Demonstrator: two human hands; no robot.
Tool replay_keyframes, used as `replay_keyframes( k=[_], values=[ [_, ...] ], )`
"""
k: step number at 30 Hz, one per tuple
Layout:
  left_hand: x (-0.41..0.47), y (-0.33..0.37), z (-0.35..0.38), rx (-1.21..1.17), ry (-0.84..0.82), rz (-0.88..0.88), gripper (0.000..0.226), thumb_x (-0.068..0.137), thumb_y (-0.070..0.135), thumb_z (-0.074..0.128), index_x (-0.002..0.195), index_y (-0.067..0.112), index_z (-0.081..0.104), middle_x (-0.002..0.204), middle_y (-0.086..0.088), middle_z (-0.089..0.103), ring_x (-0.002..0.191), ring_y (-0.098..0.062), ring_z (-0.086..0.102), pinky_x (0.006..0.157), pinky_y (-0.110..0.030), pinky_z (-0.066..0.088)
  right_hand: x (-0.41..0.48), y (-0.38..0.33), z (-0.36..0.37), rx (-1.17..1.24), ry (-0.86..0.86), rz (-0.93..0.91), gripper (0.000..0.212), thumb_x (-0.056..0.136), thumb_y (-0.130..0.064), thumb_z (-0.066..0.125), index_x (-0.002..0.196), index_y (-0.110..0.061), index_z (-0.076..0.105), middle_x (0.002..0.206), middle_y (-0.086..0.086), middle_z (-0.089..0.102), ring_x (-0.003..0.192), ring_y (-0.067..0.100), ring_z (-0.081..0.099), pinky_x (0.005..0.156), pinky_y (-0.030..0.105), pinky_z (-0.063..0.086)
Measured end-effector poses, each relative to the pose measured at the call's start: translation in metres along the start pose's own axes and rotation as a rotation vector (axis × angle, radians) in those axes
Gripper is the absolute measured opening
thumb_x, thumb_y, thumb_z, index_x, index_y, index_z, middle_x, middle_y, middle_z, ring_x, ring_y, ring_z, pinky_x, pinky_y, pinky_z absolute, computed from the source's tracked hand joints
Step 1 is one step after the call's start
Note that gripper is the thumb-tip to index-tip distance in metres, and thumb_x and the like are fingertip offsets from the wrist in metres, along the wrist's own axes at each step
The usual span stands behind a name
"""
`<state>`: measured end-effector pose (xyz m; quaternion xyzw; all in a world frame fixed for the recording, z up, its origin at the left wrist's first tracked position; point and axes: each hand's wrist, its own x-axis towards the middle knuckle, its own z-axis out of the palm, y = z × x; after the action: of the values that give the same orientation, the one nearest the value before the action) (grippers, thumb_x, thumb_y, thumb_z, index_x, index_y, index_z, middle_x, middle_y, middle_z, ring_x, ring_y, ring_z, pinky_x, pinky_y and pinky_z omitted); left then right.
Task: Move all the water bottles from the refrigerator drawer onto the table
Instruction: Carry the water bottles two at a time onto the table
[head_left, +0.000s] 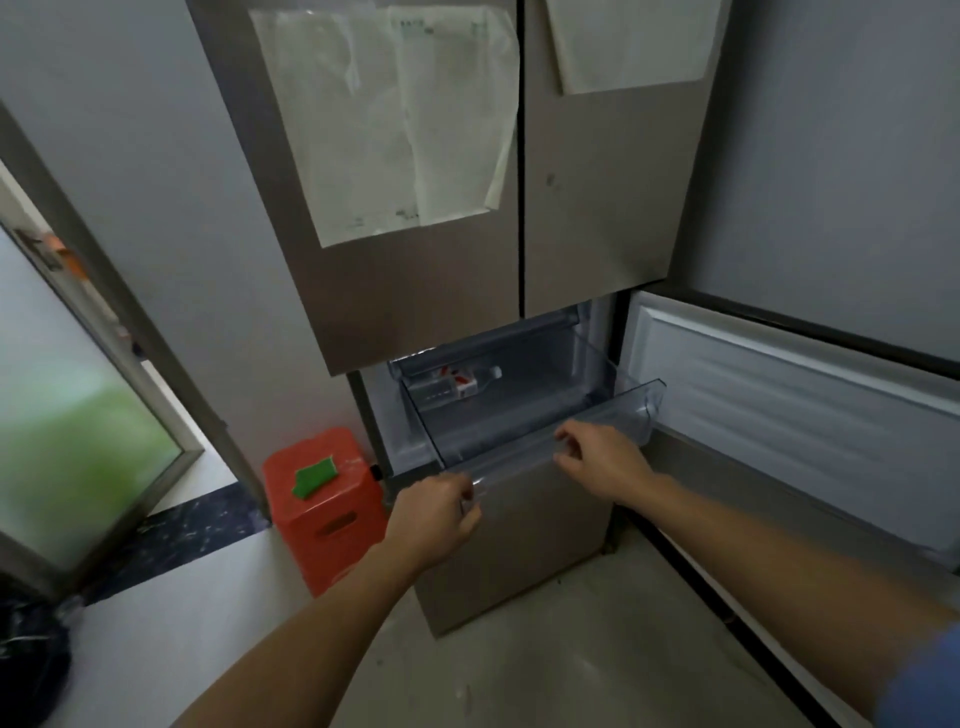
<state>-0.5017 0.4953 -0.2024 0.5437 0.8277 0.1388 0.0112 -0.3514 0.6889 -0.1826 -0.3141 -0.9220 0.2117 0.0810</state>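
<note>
Far left: frosted glass door (67, 415) in a metal frame, green blur behind it. A black bag (26, 665) sits on the floor at the bottom left corner.

Red plastic stool (322, 499) stands against the left side of the refrigerator (587, 208), with a green cloth or sponge (314, 475) lying on top; too blurred to say which.

Upper refrigerator doors are closed, with paper sheets (395, 119) stuck on the left one and another sheet (628, 41) on the right one.

Below them, the clear refrigerator drawer (519, 415) is pulled out toward the camera. The water bottles (452, 387) lie on their sides in its back left corner, with red-and-white labels and one white cap pointing right. It looks like two, but the count is unclear through the plastic. The rest of the drawer floor shows bare.

Left hand (441, 512) grips the drawer's front lip near its left corner, fingers curled over the edge. Right hand (602, 457) grips the same lip further right, fingers hooked over the top and thumb under. The hands are apart and both clamped on the drawer front; neither touches a bottle.

Right: the lower refrigerator door (805, 415) is swung open, showing its white ribbed inner liner. A blue sleeve (930, 675) shows at the right arm's edge.
</note>
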Motion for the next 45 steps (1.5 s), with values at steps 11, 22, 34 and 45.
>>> replay_keyframes(
  k=[11,22,34,45],
  values=[
    [0.116,-0.046,0.041,-0.056,-0.003,-0.176,0.023,0.092,0.041,0.051,0.095,0.019,0.059,0.095,-0.001,0.066,0.088,-0.02,0.062,0.074,-0.035,0.053,0.167,0.019,0.032,-0.089,-0.124,-0.077,0.038,0.092,-0.031,0.058,0.127,-0.017,0.055,0.117,0.005,0.062,0.103,0.022,0.059,0.084,0.034,0.049],
    [0.142,-0.046,0.088,-0.049,-0.018,-0.6,0.03,0.091,0.044,0.047,0.096,0.018,0.061,0.095,-0.008,0.068,0.092,-0.03,0.065,0.075,-0.036,0.05,0.3,0.052,0.099,-0.148,-0.375,-0.068,0.05,0.092,-0.026,0.059,0.135,-0.007,0.043,0.131,0.018,0.053,0.111,0.035,0.057,0.082,0.033,0.044],
    [0.146,-0.045,0.113,-0.071,0.246,-0.77,0.024,0.088,0.043,0.055,0.09,0.021,0.064,0.069,-0.002,0.067,0.074,-0.025,0.062,0.06,-0.03,0.04,0.403,0.09,0.186,0.11,-0.195,-0.087,0.063,0.09,-0.023,0.064,0.144,-0.008,0.037,0.143,0.022,0.043,0.124,0.04,0.049,0.099,0.043,0.043],
    [0.144,-0.042,0.111,-0.052,0.192,-0.763,0.02,0.089,0.039,0.052,0.088,0.022,0.062,0.071,0.001,0.062,0.072,-0.023,0.06,0.06,-0.031,0.043,0.323,0.075,0.157,-0.103,-0.57,-0.213,0.045,0.079,-0.04,0.073,0.114,-0.014,0.065,0.116,0.01,0.067,0.096,0.027,0.064,0.075,0.027,0.047]
  ],
)
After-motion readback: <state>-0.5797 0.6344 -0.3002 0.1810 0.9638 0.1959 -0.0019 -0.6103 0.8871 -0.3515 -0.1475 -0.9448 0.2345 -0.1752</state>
